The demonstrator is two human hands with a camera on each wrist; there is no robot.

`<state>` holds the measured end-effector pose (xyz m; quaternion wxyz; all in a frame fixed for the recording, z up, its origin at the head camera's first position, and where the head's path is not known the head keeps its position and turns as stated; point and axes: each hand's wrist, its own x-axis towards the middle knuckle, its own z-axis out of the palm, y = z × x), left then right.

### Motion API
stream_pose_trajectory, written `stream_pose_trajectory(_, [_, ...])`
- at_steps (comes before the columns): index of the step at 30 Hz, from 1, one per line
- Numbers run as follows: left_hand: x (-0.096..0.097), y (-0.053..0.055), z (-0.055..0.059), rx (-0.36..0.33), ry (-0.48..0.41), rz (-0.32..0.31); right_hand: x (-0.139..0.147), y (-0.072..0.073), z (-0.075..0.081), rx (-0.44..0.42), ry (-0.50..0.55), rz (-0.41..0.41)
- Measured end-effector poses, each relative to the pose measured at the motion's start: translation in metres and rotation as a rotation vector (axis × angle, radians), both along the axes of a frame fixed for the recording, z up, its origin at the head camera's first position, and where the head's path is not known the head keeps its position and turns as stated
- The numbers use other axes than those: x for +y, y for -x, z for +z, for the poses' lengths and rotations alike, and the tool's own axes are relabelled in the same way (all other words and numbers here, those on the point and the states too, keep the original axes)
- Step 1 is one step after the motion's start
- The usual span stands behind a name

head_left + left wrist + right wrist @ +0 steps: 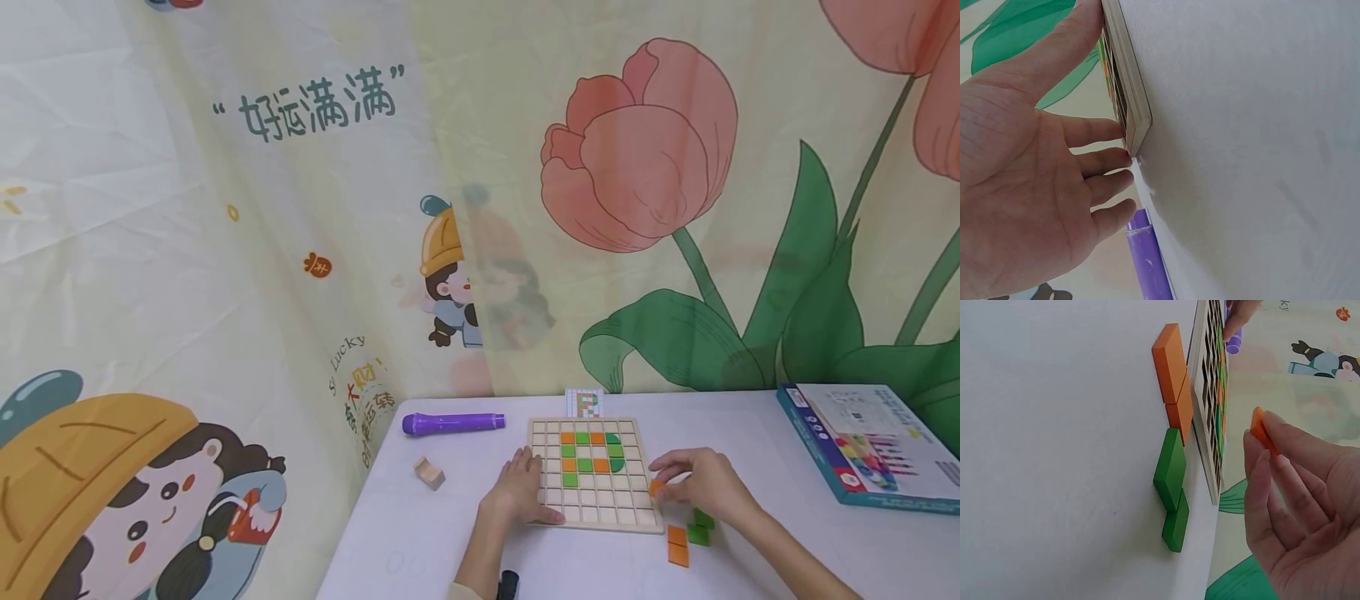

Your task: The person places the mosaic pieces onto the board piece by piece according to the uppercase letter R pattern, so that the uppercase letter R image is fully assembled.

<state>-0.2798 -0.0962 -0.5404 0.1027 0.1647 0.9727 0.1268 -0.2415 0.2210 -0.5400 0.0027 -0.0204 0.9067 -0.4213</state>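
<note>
1. Left of the wooden grid board (600, 493), toward its far corner: purple microphone (453, 423), long axis running sideways. Wooden block (429, 472) lies nearer the person, also left of the board.
2. At the board's left edge: left hand (517, 487), fingers extended and slightly spread, thumb by the near edge. It touches the board; nothing is gripped between the fingers.
3. On the board, beyond its middle: pattern of orange and green tiles (585, 466), with bare cells around it. Small patterned card (584, 403) just behind the far edge.
4. At the board's right edge: right hand (705, 482), thumb and fingertips pinching one orange tile (1260, 430). Right wrist view shows the tile raised off the table (442, 542) and tilted; long axis unclear, as fingers cover part.
5. Key relation: pattern lies leftward of the held tile and somewhat farther from the person. Right hand is judged the nearer one to the board's right-hand cells.
6. Right of the board's near corner: two loose orange tiles (678, 547) in line, roughly along that edge; loose green tiles (701, 527) just beyond them.
</note>
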Motion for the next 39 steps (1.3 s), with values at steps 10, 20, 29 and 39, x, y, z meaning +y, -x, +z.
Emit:
stream_pose_trajectory(10, [0.000,0.000,0.001,-0.003,-0.003,0.004,-0.016,0.017,-0.003,-0.007,0.207,0.037])
stream_pose_trajectory(20, [-0.001,0.000,0.001,-0.003,-0.010,0.006,-0.041,0.031,-0.014,0.045,0.235,0.062])
stream_pose_trajectory(29, [0.000,-0.002,0.003,-0.009,0.006,0.006,-0.059,0.043,-0.022,0.078,0.241,0.075])
stream_pose_trajectory(39, [-0.001,0.000,0.003,-0.011,0.014,0.004,-0.078,0.052,-0.029,0.058,0.231,0.053])
